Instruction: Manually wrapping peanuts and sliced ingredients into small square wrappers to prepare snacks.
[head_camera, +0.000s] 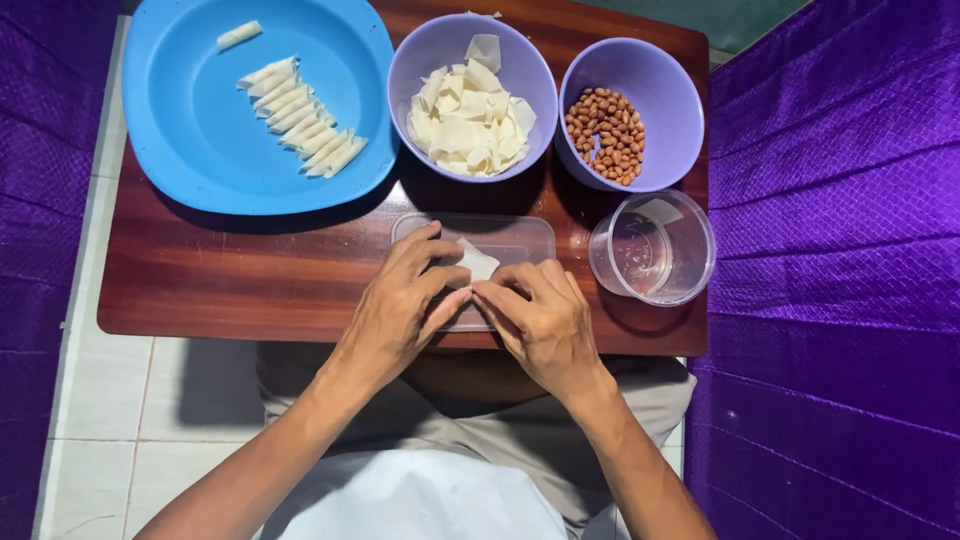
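One wooden table (250, 280), purple drapes (830, 250).

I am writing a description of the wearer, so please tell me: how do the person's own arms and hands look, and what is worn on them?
Both arms are bare to the frame's edge: no sleeves, gloves, watch or rings show on the left hand or right hand.

No packages, labels, signs or screens in view. Nearest to packaging: clear plastic tub (652, 247), round, unlabelled, just right of the flat clear rectangular lid (520, 236) on the table.
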